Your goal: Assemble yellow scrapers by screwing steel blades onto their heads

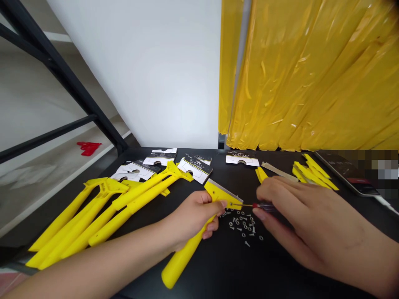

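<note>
My left hand (202, 214) is closed around the neck of a yellow scraper (183, 259), thumb pressed on its head. A metal blade edge shows along the top of that head. In my right hand (289, 216) is a small screwdriver (260, 205) with a dark and red handle. Its thin shaft points left, and the tip meets a screw at the right end of the scraper head. Loose screws and nuts (245, 224) lie scattered on the black table just beneath. My right fingers partly hide the screwdriver handle.
Several yellow scraper handles (102, 207) lie at the left. Printed blade packets (196, 168) and another packet (242, 158) lie behind. Yellow head plates (311, 172) and a phone (346, 174) with a white cable are at the right. A black metal frame (62, 70) stands left.
</note>
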